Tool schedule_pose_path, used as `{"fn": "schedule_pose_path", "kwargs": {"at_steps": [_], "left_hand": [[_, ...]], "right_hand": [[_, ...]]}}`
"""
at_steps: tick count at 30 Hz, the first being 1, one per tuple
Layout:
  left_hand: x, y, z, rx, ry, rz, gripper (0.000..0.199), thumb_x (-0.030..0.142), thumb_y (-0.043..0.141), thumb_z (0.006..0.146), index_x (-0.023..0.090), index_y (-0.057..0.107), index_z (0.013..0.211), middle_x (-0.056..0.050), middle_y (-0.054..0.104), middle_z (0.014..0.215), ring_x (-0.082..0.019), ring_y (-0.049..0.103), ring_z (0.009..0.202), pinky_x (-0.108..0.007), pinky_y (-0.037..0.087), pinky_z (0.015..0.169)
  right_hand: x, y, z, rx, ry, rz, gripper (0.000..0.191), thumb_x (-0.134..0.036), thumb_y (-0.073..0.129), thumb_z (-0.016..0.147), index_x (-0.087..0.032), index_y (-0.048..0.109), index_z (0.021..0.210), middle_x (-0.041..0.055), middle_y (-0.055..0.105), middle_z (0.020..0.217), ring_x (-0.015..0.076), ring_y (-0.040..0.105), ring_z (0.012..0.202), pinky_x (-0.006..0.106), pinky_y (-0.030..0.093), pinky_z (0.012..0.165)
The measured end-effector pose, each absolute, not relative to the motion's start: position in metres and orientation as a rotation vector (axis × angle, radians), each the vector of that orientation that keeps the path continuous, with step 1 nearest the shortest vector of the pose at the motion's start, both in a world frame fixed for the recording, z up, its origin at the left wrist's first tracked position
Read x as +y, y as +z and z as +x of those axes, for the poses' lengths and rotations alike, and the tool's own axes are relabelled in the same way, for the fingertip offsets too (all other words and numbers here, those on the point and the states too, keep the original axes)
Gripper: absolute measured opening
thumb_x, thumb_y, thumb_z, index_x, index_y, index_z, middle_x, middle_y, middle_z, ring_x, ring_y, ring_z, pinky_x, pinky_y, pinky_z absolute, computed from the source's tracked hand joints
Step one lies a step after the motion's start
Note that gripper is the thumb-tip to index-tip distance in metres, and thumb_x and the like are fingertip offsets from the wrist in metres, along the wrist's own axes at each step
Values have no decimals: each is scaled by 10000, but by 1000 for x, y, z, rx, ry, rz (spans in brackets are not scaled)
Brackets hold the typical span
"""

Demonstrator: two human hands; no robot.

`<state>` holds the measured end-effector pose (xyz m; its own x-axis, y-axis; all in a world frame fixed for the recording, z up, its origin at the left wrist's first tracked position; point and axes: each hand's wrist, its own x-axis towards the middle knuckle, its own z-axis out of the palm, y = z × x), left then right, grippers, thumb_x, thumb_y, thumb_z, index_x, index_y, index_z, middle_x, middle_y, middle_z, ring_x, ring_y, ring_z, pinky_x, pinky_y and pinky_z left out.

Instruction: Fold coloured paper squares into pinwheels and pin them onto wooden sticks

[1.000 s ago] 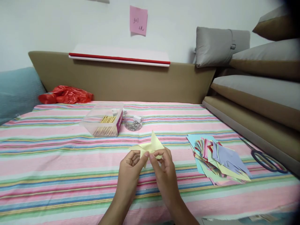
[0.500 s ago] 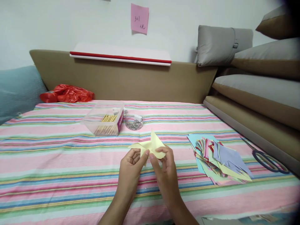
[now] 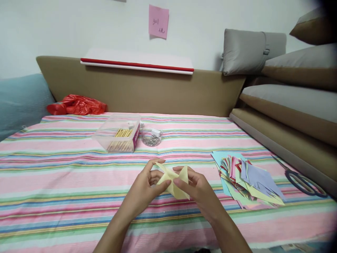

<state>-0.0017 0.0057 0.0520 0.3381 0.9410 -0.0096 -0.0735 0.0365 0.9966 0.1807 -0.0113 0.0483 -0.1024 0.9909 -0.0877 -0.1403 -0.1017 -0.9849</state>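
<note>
A pale yellow paper pinwheel (image 3: 177, 191), with corners bent in toward its centre, is held up over the striped cloth (image 3: 79, 196). My left hand (image 3: 149, 181) pinches it from the left, thumb near the middle. From the right, my right hand (image 3: 196, 186) grips it, its thumb also pressing close to the centre. Both thumb tips almost meet there. Some fingers of each hand are hidden behind the paper.
A clear plastic box (image 3: 118, 137) of wooden sticks stands beyond my hands, beside a round dish of small metal pins (image 3: 152, 140). To the right lie cut coloured papers (image 3: 250, 179) and scissors (image 3: 302, 181). Cushions (image 3: 297, 116) are stacked at the right edge.
The yellow paper has turned and tilted in my hands, and its lower corner now points toward me. My forearms have spread wider apart. Both hands still grip the paper.
</note>
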Motion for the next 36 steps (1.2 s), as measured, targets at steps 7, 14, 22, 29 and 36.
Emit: {"fn": "schedule_pose_path", "kwargs": {"at_steps": [7, 14, 22, 29, 36], "left_hand": [[5, 55, -3, 926, 990, 1445, 498, 298, 688, 861, 262, 469, 1306, -9, 688, 783, -191, 635, 735, -244, 442, 627], [4, 55, -3, 964, 1025, 1545, 463, 297, 651, 893, 283, 451, 1310, 18, 662, 764, -176, 613, 746, -251, 448, 692], [5, 57, -2, 1007, 1013, 1571, 384, 324, 634, 911, 276, 466, 1253, 9, 671, 790, -190, 634, 787, -264, 458, 713], [5, 51, 10, 921, 1134, 1191, 515, 337, 736, 836, 267, 481, 1278, -46, 670, 1052, -207, 655, 977, -305, 511, 858], [-1, 43, 29, 856, 1138, 1106, 246, 357, 762, 810, 189, 657, 957, -52, 698, 948, -200, 655, 905, -293, 516, 841]], "right_hand": [[-11, 42, 170, -1023, 1397, -1134, 485, -500, 849, 593, -212, 705, 956, 41, 715, 852, 233, 655, 772, 326, 519, 647], [-10, 37, 170, -1009, 1474, -1108, 471, -500, 827, 659, -171, 724, 981, 44, 719, 803, 205, 631, 708, 295, 463, 620], [-9, 33, 168, -1092, 1329, -1113, 350, -413, 764, 775, -191, 666, 1026, 14, 693, 823, 176, 622, 694, 273, 473, 601], [-4, 27, 148, -671, 1348, -851, 382, -384, 766, 797, -193, 697, 1120, 52, 742, 1013, 232, 657, 932, 342, 495, 835], [-8, 30, 133, -411, 1466, -640, 238, -303, 770, 807, -189, 762, 1016, 46, 763, 982, 208, 672, 958, 308, 515, 855]]}}
